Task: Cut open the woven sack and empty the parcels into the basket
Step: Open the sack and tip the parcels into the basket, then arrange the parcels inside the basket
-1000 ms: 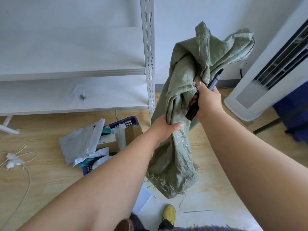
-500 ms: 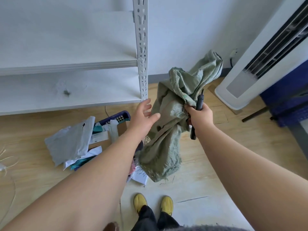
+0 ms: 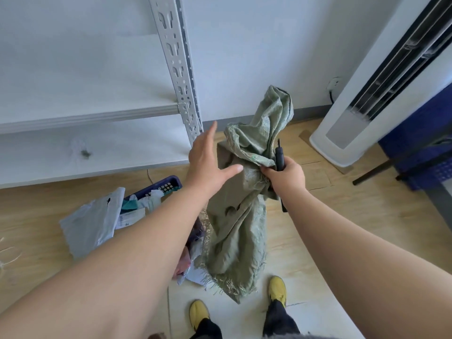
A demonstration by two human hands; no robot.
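Green woven sack (image 3: 241, 209) hanging limp and slack from right hand (image 3: 285, 173), long axis near upright: bunched upper folds rising above the fist toward the wall, frayed cut mouth trailing down to the floor just ahead of the yellow shoes (image 3: 277, 288). Right hand's fingers curled tight round a gathered twist of the cloth, the same fist also holding a dark cutter (image 3: 279, 155), its tip pointing up past the knuckles. Left hand (image 3: 208, 165) spread flat, fingers straight, thumb lying across the sack's left flank, touching or all but touching; no pinch on the cloth, nothing held.

Relation that matters: blue basket (image 3: 168, 184) down and to the left of the grip, on the floor by the shelf post (image 3: 178, 69), nearer the left arm than the right. Parcels (image 3: 90, 221) heaped in and over it, a grey mailer bag draped across the near rim, a few loose packets lying under the sack's frayed end, beside the basket and apparently not inside. Sack looks empty, judging by its flat hang; emptying step likely done or nearly so. Probable next: a last shake with the mouth swung leftward over the basket, or dropping the sack aside. Risk: any leftover parcel falling short onto the floor, since the mouth hangs right of the basket and not above it.
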